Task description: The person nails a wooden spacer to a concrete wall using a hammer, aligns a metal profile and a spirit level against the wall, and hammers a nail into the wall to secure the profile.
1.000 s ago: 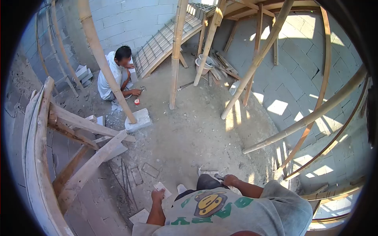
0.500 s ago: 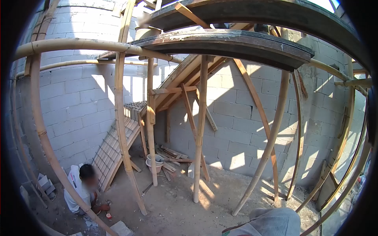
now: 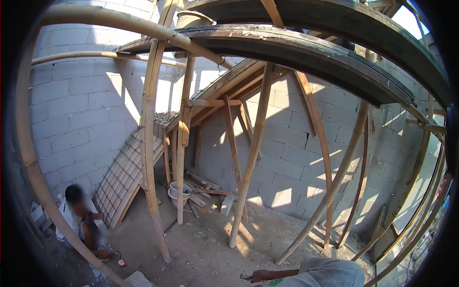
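My right hand (image 3: 260, 276) is at the bottom edge of the head view, with the forearm reaching in from the right beside light grey cloth (image 3: 332, 271). Its fingers are closed around a small dark object (image 3: 245, 277), too small to name. Beneath the hand lies the dusty grey floor (image 3: 201, 253). My left hand is out of view. At lower left, a co-worker in a white shirt (image 3: 63, 217) crouches low, one hand (image 3: 101, 254) close to the floor near a small red and white item (image 3: 121, 263).
Bamboo posts (image 3: 251, 162) stand around the space, holding dark planks (image 3: 287, 45) overhead. A sloped wooden form with a rebar grid (image 3: 125, 179) leans beside the block wall (image 3: 71, 110). A white bucket (image 3: 179, 195) stands near scrap wood (image 3: 203, 184). A pale block (image 3: 137, 279) lies at lower left.
The view has shifted and tilted. My right hand has come into sight at the bottom with the small object. The co-worker appears further left, with the head turned more downward.
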`<state>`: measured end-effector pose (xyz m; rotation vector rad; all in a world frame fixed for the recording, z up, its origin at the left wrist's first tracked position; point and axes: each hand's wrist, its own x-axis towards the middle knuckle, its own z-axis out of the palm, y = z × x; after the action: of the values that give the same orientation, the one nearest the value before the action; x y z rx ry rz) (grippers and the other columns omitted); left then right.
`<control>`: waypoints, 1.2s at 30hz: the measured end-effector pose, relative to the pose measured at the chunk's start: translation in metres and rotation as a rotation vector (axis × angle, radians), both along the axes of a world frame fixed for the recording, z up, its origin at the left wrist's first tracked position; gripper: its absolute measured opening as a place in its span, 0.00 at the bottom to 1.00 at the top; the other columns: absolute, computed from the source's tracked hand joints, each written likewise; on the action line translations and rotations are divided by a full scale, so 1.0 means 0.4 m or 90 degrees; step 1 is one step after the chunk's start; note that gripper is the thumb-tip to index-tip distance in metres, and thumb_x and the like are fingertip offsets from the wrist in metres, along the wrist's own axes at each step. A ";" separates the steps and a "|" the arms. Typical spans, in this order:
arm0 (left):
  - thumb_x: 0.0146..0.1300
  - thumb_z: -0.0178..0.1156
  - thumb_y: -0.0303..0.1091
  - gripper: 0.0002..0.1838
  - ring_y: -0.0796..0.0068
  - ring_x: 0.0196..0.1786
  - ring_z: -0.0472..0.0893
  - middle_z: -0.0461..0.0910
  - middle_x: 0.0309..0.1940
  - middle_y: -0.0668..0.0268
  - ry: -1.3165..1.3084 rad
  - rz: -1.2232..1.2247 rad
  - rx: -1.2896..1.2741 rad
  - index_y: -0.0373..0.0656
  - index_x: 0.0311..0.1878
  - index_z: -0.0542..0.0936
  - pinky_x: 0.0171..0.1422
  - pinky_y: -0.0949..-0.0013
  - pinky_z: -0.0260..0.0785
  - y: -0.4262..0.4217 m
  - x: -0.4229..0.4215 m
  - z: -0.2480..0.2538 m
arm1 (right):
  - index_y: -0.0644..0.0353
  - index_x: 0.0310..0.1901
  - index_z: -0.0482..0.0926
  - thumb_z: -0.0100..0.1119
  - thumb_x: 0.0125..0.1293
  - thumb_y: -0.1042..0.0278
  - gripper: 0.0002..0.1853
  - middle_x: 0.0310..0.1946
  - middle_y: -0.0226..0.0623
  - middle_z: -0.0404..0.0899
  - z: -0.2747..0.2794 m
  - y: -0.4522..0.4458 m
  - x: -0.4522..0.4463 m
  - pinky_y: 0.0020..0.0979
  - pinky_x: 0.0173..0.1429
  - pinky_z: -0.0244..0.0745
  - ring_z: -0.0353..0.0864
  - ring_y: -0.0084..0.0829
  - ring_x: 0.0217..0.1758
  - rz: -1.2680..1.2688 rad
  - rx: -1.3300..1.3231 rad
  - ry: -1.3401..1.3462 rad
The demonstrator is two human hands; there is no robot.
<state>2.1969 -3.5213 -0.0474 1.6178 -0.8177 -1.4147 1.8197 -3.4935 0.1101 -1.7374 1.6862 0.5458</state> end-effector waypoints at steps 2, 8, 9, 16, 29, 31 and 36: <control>0.51 0.69 0.38 0.20 0.66 0.41 0.85 0.85 0.39 0.57 0.063 0.050 0.028 0.36 0.46 0.83 0.44 0.60 0.77 0.082 0.051 -0.196 | 0.64 0.37 0.82 0.58 0.58 0.44 0.25 0.27 0.43 0.81 -0.105 -0.009 -0.005 0.41 0.33 0.77 0.81 0.39 0.27 -0.105 0.117 0.014; 0.52 0.69 0.42 0.22 0.58 0.45 0.85 0.85 0.41 0.52 -0.067 0.045 0.161 0.36 0.46 0.83 0.50 0.62 0.75 0.136 0.220 -0.068 | 0.62 0.44 0.84 0.57 0.57 0.40 0.29 0.46 0.53 0.81 -0.316 0.055 -0.041 0.44 0.56 0.74 0.80 0.48 0.55 0.043 0.148 0.017; 0.52 0.69 0.40 0.19 0.61 0.43 0.85 0.85 0.40 0.55 -0.040 0.098 0.156 0.37 0.44 0.84 0.49 0.63 0.75 0.116 0.272 -0.032 | 0.62 0.44 0.84 0.57 0.57 0.40 0.29 0.46 0.53 0.81 -0.333 0.028 -0.033 0.44 0.56 0.74 0.80 0.48 0.55 0.064 0.158 0.026; 0.54 0.69 0.38 0.18 0.69 0.39 0.85 0.86 0.38 0.59 -0.124 0.233 0.144 0.38 0.46 0.84 0.45 0.66 0.74 -0.004 0.582 0.186 | 0.65 0.43 0.83 0.59 0.56 0.48 0.25 0.44 0.51 0.83 -0.332 -0.212 0.283 0.43 0.52 0.77 0.84 0.46 0.48 0.064 0.096 0.082; 0.55 0.68 0.41 0.22 0.65 0.43 0.84 0.85 0.41 0.56 -0.105 0.274 0.178 0.37 0.50 0.81 0.50 0.65 0.73 -0.200 0.433 0.225 | 0.71 0.27 0.80 0.64 0.55 0.49 0.25 0.17 0.46 0.79 -0.045 -0.862 0.805 0.36 0.26 0.78 0.80 0.37 0.17 0.135 0.161 -0.002; 0.54 0.68 0.44 0.23 0.61 0.44 0.84 0.84 0.41 0.55 -0.119 0.211 0.175 0.39 0.49 0.81 0.51 0.64 0.73 -0.237 0.434 0.224 | 0.71 0.27 0.78 0.64 0.55 0.50 0.25 0.16 0.46 0.78 -0.039 -0.939 0.870 0.37 0.24 0.76 0.80 0.37 0.16 0.183 0.158 -0.018; 0.55 0.67 0.46 0.23 0.53 0.43 0.83 0.84 0.40 0.53 -0.310 0.171 0.200 0.39 0.48 0.81 0.50 0.61 0.73 -0.357 0.627 0.346 | 0.73 0.25 0.78 0.62 0.57 0.49 0.26 0.15 0.46 0.77 -0.071 -1.041 1.064 0.36 0.25 0.79 0.80 0.39 0.16 0.256 0.162 -0.011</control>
<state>2.4476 -3.6640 0.0912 2.2725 -0.6268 -1.0045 2.2451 -3.9099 0.0815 -1.8868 1.1934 0.8807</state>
